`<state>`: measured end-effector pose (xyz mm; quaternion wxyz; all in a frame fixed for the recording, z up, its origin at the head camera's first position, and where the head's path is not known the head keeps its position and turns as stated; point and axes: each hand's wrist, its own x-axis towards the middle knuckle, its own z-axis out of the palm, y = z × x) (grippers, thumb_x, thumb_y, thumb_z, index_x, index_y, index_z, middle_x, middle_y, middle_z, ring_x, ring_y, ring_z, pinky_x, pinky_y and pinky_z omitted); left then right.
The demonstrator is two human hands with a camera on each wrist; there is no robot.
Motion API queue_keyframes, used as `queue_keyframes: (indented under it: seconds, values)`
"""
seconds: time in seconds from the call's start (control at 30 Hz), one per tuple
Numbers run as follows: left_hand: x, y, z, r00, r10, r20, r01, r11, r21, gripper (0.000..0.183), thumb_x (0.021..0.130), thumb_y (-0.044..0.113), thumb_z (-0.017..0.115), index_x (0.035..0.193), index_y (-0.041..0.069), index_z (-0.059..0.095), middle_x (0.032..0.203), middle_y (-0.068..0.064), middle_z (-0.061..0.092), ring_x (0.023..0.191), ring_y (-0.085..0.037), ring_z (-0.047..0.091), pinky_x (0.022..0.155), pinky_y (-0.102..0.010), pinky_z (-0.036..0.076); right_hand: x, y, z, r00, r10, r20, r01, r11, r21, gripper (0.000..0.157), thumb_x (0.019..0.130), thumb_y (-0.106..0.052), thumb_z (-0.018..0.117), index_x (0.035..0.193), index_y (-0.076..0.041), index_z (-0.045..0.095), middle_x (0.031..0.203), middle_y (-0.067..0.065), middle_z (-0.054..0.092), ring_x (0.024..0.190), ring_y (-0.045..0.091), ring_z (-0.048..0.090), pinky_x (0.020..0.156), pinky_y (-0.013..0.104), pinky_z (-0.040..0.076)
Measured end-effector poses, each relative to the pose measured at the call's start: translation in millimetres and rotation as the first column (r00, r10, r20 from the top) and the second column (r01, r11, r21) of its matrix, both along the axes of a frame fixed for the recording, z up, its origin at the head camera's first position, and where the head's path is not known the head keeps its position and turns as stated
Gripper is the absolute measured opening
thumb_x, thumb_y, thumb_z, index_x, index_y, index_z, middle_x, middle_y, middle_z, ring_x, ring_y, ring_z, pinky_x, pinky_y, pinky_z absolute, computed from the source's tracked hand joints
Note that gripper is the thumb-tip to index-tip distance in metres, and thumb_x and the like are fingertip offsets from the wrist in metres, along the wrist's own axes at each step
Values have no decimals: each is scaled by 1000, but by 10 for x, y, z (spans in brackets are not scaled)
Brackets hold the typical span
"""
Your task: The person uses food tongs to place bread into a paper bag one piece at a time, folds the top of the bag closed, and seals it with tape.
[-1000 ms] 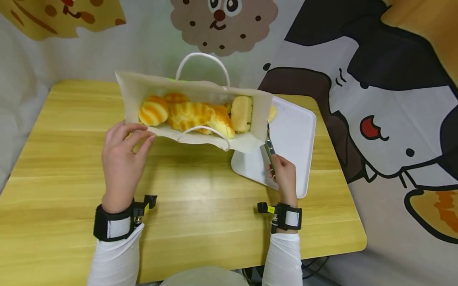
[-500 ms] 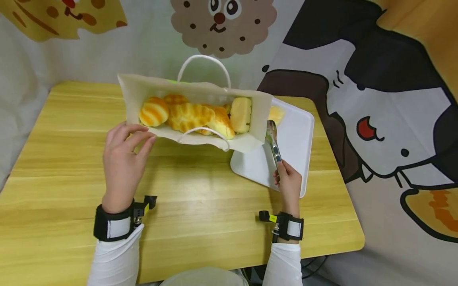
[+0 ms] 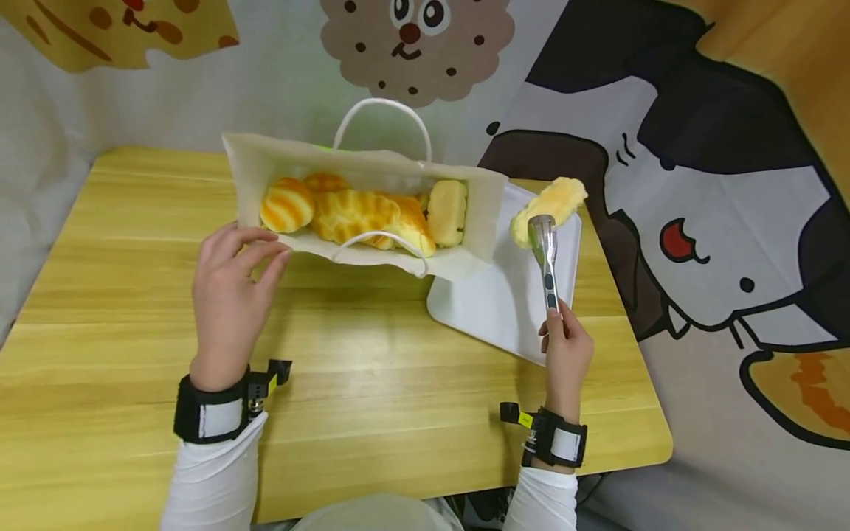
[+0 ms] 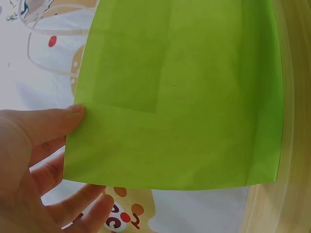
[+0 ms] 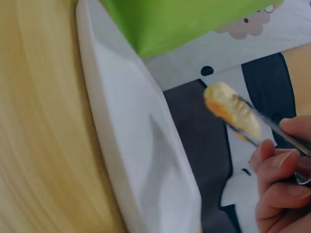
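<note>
A paper bag, green outside (image 4: 184, 87) and pale inside (image 3: 481, 214), stands with its mouth toward the head camera. Inside lie a striped round bun (image 3: 287, 205), a ridged bread (image 3: 352, 215), a pale rectangular bread (image 3: 447, 214) and other pieces. My left hand (image 3: 229, 295) pinches the bag's near rim at its left corner, thumb against the green side. With my right hand (image 3: 567, 354) I grip metal tongs (image 3: 547, 258). Between the tong tips a long pale-yellow bread (image 3: 554, 206) is held above the white tray (image 3: 505, 310).
The tray lies at the right of the wooden table (image 3: 372, 383), partly under the bag's right end. White bag handles (image 3: 385, 103) stand up at the rear and droop at the front. A cartoon-printed cloth (image 3: 265, 88) hangs behind the table.
My right hand has moved right with the tongs, and the pale-yellow bread has come out from behind the bag's right edge, raised in the tongs. My left hand stays on the bag rim.
</note>
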<state>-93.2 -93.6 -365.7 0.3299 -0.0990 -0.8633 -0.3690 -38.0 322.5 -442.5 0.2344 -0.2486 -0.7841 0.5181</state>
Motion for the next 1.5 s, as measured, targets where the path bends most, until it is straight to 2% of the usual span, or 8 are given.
queue_keyframes:
  seconds: [0.23,0.4,0.6,0.73,0.93,1.13,1.3,1.5]
  values:
    - [-1,0,7,1000,-2,11,2,1000,-4,15,79,6,75,87,-6,73,100,-19,67,115,-36,48,100,-51,39,128,61,212,996,-22,-92,32,994,104,33,95,-33,57,125,-22,63,74,4,55,59,17,46,45,17,36]
    - [-4,-3,20,1000,-2,8,2,1000,-4,16,79,6,75,87,-7,73,99,-20,66,114,-36,49,100,-51,39,227,34,380,980,-28,-195,73,971,228,31,95,-26,57,125,-25,62,76,-1,56,60,13,46,46,14,36]
    - [-1,-7,31,1000,2,8,-2,1000,-4,16,78,6,76,87,-7,73,94,-20,65,113,-36,49,98,-52,41,300,6,518,928,64,-367,85,923,376,34,92,-10,59,124,-22,63,75,-7,59,54,5,44,47,10,36]
    - [2,-11,34,1000,6,11,-6,1000,-8,16,79,7,76,86,-7,73,93,-20,65,113,-36,49,98,-52,41,309,-8,594,885,161,-436,68,883,464,35,88,-5,64,122,-13,65,81,6,65,58,2,47,51,5,38]
    - [16,-18,29,1000,8,16,-8,1000,-11,16,79,7,76,85,-8,73,92,-21,65,113,-37,49,97,-53,41,333,-10,676,840,285,-461,50,807,589,35,86,-17,70,117,0,66,95,25,69,63,0,45,55,1,33]
    - [21,-26,24,1000,8,15,-8,1000,-7,16,78,7,76,85,-8,73,92,-20,65,113,-37,49,98,-52,41,349,-51,747,793,407,-454,21,727,687,48,87,-37,67,110,6,68,81,27,68,57,9,44,47,14,30]
    - [17,-31,21,1000,8,14,-8,1000,-3,16,78,7,76,86,-7,73,92,-20,65,113,-36,49,97,-52,41,349,-79,817,751,510,-420,15,623,782,48,89,-39,64,106,5,70,61,20,61,46,19,41,40,27,23]
    - [9,-29,16,1000,5,5,-5,1000,1,16,78,7,76,85,-7,73,91,-19,66,113,-35,50,97,-52,42,316,-114,915,741,585,-329,2,488,873,43,92,-38,60,108,1,71,57,14,58,41,20,44,32,30,26]
